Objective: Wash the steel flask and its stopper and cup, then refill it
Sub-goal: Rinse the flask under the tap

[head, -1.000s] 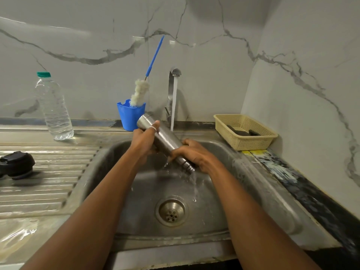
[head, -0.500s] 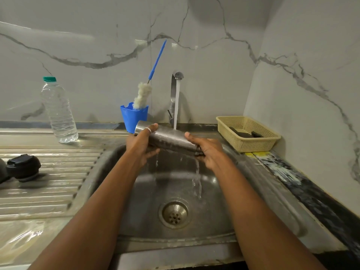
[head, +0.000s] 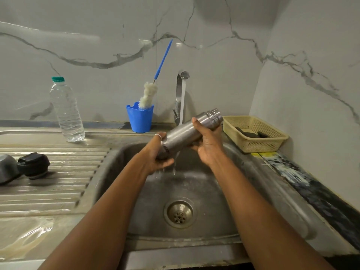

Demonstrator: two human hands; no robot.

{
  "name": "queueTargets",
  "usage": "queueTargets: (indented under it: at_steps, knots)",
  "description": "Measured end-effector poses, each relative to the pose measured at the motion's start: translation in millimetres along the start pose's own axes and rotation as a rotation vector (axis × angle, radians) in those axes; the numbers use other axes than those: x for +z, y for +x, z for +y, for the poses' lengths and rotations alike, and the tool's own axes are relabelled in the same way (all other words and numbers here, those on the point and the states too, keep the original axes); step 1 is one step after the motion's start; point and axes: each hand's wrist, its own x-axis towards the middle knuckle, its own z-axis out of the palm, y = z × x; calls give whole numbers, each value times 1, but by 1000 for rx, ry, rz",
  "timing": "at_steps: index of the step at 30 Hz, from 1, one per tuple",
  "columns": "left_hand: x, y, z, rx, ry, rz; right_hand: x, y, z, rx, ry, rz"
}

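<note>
The steel flask point(head: 183, 133) lay tilted over the sink point(head: 253, 191), base low to the left and threaded neck raised toward the right, just under the stream from the tap point(head: 180, 88). The left hand point(head: 155, 154) had its fingers curled round the base end, and the right hand point(head: 208, 145) was wrapped round the upper body just below the neck. Water dripped off the lower side into the basin. This looked like the rinse of the outside. To do it well, the flask should be rolled between both hands so the stream reaches every side, with a firm hold, since wet steel likely slips. With the mouth raised, anything inside would stay there, so a tip downward would be needed to drain it; whether it held water could not be seen. On the bench to the left sat the black stopper point(head: 33, 165), with the steel cup point(head: 6, 168) touching it at the frame's edge. A plastic bottle point(head: 67, 112) with a green cap held clear water. The blue holder point(head: 139, 119) held a brush point(head: 149, 94), woolly head up. The yellow basket point(head: 253, 145) held dark pieces point(head: 247, 133) too indistinct to name.
</note>
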Motion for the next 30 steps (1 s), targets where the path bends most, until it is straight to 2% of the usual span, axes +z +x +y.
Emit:
queueTargets:
  at_steps: [3,6,10,11,13,16,20,25,30]
  knots:
    - [3,5,-4,1,137,23,-2,-1,-1,-74,-96,27]
    - [1,11,-8,30,290,84,0,-2,4,-128,-319,-18]
    - [1,5,-11,258,709,269,8,-2,25,-161,-649,-104]
    - [1,5,-10,331,748,304,9,-3,31,-169,-733,-129]
    - [1,12,-6,457,726,311,10,-4,37,-188,-845,-182]
    - [8,18,8,520,617,259,9,-4,39,-211,-904,-204]
    - [20,24,40,504,448,214,3,5,45,-226,-954,-213]
    - [27,40,64,460,290,36,2,10,52,-248,-1004,-204]
    - [34,46,72,464,296,6,1,13,55,-220,-1042,-196]
